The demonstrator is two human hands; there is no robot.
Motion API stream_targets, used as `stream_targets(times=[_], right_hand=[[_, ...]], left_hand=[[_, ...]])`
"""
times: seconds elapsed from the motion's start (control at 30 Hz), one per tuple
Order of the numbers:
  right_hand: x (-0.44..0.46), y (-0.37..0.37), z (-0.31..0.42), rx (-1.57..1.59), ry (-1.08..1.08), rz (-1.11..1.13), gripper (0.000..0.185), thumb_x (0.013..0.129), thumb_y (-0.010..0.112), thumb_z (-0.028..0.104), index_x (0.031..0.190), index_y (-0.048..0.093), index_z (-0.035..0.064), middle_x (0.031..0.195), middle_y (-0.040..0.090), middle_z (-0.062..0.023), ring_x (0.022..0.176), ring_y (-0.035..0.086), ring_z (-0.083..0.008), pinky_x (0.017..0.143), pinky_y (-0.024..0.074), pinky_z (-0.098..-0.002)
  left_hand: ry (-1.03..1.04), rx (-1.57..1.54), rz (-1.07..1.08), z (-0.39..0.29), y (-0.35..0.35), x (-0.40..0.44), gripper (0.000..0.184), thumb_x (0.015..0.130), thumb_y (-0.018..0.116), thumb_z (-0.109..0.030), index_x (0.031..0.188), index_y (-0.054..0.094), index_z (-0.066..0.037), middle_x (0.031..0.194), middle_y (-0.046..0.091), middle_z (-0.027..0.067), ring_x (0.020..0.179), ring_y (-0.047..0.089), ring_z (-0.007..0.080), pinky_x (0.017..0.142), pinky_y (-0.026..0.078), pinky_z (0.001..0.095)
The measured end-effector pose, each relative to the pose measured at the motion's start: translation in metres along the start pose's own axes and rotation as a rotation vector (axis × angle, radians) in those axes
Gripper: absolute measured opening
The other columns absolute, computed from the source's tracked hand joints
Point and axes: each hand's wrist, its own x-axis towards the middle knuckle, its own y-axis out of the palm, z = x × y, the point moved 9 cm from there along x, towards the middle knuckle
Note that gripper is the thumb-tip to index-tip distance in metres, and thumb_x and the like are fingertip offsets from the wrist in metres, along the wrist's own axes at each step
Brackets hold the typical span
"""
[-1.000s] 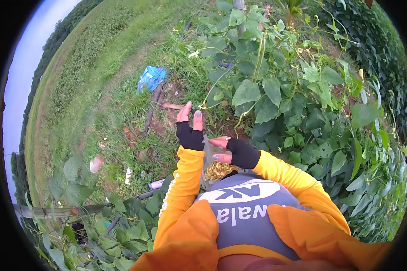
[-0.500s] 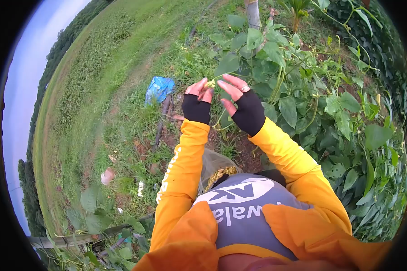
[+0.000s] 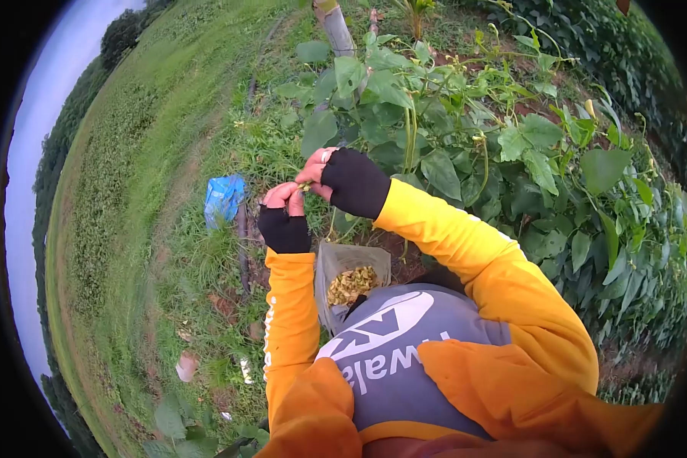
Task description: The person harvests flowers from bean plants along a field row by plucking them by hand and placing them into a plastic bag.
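Observation:
Both hands wear black fingerless gloves and meet in front of the leafy vines. A small yellow-green blossom (image 3: 304, 186) sits between their fingertips. My left hand (image 3: 285, 217) is closed in a pinch at the blossom from below. From the upper right my right hand (image 3: 349, 180), with a ring on one finger, pinches at it too; its fingers partly hide the blossom. Below the hands, against my body, a translucent plastic bag (image 3: 330, 265) stands open with many small yellowish blossom-like pieces (image 3: 351, 285) inside.
Broad-leaved vines (image 3: 439, 172) spread ahead and to the right, near a post (image 3: 336, 32). A crumpled blue plastic bag (image 3: 224, 200) lies on the grass at left, beside a dark pipe (image 3: 243, 252). Pale litter (image 3: 186, 366) lies lower left.
My hands have come closer together, and the right hand now pinches at the blossom. The view has shifted, so more of the translucent bag and its contents show.

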Motion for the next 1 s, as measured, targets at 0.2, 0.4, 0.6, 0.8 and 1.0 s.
stream_targets(times=[0.2,0.4,0.6,0.8,1.0], right_hand=[[-0.004,-0.001,0.004,0.05,-0.027,-0.013,0.02,0.071,0.064,0.003,0.09,0.062,0.0092,0.087,0.061,-0.0084,0.08,0.058,-0.0279,0.07,0.0475,-0.0367],[-0.004,0.007,0.0,0.033,0.007,0.012,0.02,0.07,0.064,0.002,0.09,0.062,0.0087,0.085,0.061,-0.0078,0.081,0.059,-0.0272,0.07,0.0479,-0.0361],[0.01,0.009,-0.002,0.038,0.04,0.01,0.018,0.071,0.064,0.005,0.088,0.061,0.0109,0.082,0.06,-0.0062,0.079,0.058,-0.0271,0.068,0.0463,-0.0367],[0.016,0.02,-0.005,0.064,0.044,0.066,0.022,0.07,0.062,0.001,0.09,0.061,0.0103,0.083,0.06,-0.0072,0.081,0.057,-0.0273,0.069,0.046,-0.036],[0.021,0.025,-0.007,0.062,0.027,0.125,0.022,0.07,0.062,0.0,0.091,0.061,0.0096,0.086,0.059,-0.0095,0.082,0.057,-0.0287,0.07,0.046,-0.0368]], left_hand=[[0.098,0.006,0.004,-0.012,-0.001,0.002,0.008,0.081,0.061,-0.001,0.089,0.061,-0.001,0.088,0.062,0.0125,0.077,0.06,0.0229,0.07,0.048,0.0306],[-0.029,-0.087,0.052,0.001,-0.006,0.005,0.009,0.08,0.065,-0.004,0.089,0.063,-0.001,0.084,0.063,0.01,0.074,0.059,0.0189,0.068,0.047,0.0282],[-0.297,-0.396,0.15,0.04,-0.001,0.003,0.013,0.082,0.066,-0.006,0.093,0.064,0.0,0.086,0.063,0.0036,0.077,0.056,0.0087,0.07,0.045,0.0226],[-0.426,-0.456,0.166,0.057,-0.001,0.003,0.013,0.083,0.065,-0.008,0.093,0.062,-0.001,0.083,0.063,0.0015,0.076,0.055,0.0074,0.069,0.044,0.0219],[-0.502,-0.618,0.217,0.064,0.005,0.0,0.013,0.083,0.066,-0.012,0.09,0.063,-0.002,0.078,0.061,-0.0005,0.071,0.052,0.0061,0.065,0.043,0.0214]])
